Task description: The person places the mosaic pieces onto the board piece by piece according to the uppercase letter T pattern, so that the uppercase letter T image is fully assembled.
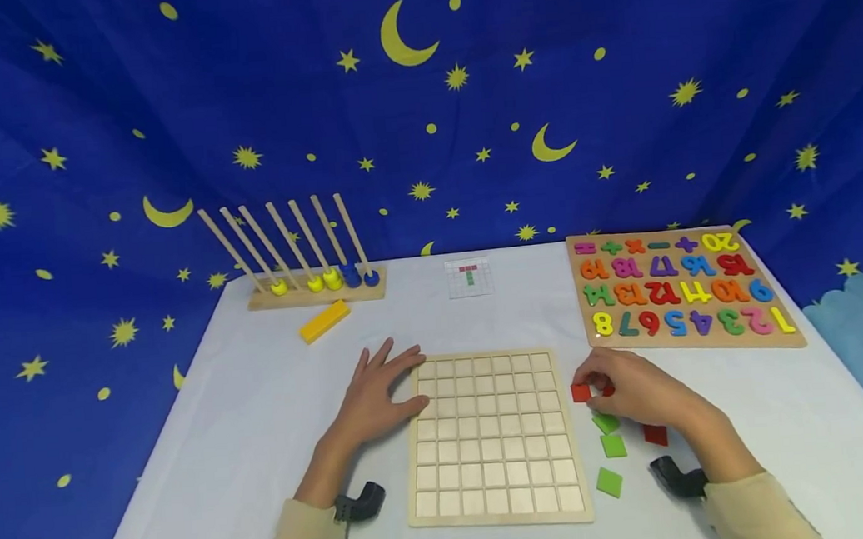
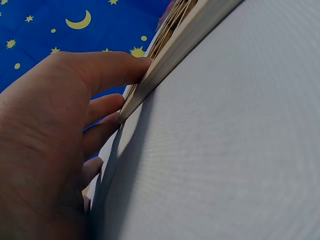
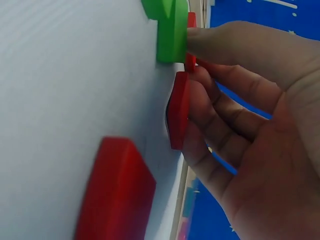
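Note:
A wooden grid board [image 1: 494, 439] with raised lines lies before me, its squares bare. At its upper left corner rests my left hand [image 1: 373, 399], fingers spread, with thumb and index fingertip against the edge; the left wrist view shows the fingertips on the board's side [image 2: 160, 67]. Right of the board, my right hand [image 1: 635, 385] pinches a red square tile [image 1: 580, 393] between thumb and fingers. Under its other fingers is a second red tile [image 3: 178, 110], partly hidden in the head view. A third red tile [image 1: 656, 435] lies near the wrist.
Several green tiles [image 1: 613, 446] lie right of the board. Behind stand a peg stand [image 1: 365, 291] with yellow and blue rings, a yellow block [image 1: 325, 321], a small pattern card [image 1: 470, 278] and a number puzzle board [image 1: 684, 292]. A starry blue curtain [image 1: 421, 120] closes the back.

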`<state>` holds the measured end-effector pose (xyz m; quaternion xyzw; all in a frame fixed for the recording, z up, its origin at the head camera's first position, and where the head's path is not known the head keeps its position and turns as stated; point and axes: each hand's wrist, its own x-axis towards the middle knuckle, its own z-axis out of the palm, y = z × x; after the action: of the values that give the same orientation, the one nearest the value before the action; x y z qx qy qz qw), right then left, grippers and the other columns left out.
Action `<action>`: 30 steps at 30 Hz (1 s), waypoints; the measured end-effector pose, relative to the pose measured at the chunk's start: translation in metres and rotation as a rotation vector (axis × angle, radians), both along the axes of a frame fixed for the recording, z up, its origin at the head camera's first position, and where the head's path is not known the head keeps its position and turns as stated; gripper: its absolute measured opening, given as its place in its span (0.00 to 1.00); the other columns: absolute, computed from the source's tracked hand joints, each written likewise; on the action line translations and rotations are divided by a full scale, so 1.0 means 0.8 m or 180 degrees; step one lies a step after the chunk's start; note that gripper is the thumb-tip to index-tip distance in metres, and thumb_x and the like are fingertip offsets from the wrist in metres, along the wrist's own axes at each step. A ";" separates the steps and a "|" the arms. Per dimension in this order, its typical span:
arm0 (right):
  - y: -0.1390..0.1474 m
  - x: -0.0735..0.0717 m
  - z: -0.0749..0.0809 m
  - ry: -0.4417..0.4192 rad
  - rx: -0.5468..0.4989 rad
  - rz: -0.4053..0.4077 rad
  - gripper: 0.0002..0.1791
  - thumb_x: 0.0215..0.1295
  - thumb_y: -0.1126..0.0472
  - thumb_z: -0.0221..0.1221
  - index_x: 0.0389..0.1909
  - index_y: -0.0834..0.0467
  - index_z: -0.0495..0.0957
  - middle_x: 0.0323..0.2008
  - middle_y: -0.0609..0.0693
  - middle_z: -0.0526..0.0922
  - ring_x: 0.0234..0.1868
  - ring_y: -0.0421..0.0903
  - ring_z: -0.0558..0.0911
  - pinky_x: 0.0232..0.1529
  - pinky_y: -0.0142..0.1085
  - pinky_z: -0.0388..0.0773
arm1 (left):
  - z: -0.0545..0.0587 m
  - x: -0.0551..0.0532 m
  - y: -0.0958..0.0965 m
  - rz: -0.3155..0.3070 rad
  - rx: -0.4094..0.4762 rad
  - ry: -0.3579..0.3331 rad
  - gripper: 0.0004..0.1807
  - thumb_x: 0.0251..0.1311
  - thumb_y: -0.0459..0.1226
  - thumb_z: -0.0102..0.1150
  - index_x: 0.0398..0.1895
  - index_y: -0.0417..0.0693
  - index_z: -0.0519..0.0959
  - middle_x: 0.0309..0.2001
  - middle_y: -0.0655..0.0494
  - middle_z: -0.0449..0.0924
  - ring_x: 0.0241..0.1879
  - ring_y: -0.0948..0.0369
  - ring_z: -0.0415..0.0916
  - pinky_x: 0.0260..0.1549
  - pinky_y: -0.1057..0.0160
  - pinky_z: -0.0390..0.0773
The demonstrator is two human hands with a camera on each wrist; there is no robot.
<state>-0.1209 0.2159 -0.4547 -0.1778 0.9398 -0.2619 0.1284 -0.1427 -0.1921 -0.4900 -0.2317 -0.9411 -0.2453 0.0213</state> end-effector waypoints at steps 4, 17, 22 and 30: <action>0.000 -0.001 0.000 0.0010 0.0077 -0.0057 0.20 0.49 0.57 0.72 0.45 0.49 0.82 0.34 0.39 0.77 0.35 0.41 0.73 0.41 0.39 0.76 | 0.002 -0.003 0.002 -0.0040 0.0017 0.0043 0.35 0.53 0.61 0.62 0.65 0.62 0.72 0.67 0.66 0.65 0.73 0.53 0.46 0.69 0.44 0.35; 0.002 -0.003 0.001 0.0012 0.0026 -0.0001 0.19 0.50 0.57 0.71 0.46 0.48 0.83 0.34 0.40 0.75 0.34 0.42 0.72 0.37 0.38 0.73 | 0.000 -0.003 0.002 -0.0029 0.0028 0.0040 0.36 0.53 0.60 0.62 0.65 0.61 0.72 0.67 0.65 0.65 0.73 0.53 0.45 0.69 0.44 0.35; 0.001 -0.004 0.003 0.0044 -0.0012 0.0015 0.19 0.50 0.56 0.71 0.46 0.48 0.83 0.34 0.39 0.76 0.34 0.41 0.72 0.37 0.37 0.74 | 0.003 -0.004 0.004 -0.0053 0.0050 0.0080 0.35 0.53 0.59 0.63 0.65 0.59 0.73 0.67 0.64 0.66 0.72 0.52 0.47 0.69 0.42 0.36; -0.016 -0.009 0.009 0.0140 -0.0172 0.0124 0.18 0.51 0.57 0.69 0.46 0.47 0.83 0.36 0.37 0.77 0.35 0.41 0.73 0.36 0.36 0.74 | 0.003 0.000 0.002 -0.0047 0.0022 0.0074 0.36 0.53 0.59 0.63 0.65 0.60 0.72 0.67 0.64 0.66 0.72 0.51 0.47 0.68 0.41 0.37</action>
<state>-0.1279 0.2032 -0.4476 -0.2052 0.9314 -0.2807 0.1080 -0.1425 -0.1906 -0.4873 -0.2414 -0.9382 -0.2459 0.0313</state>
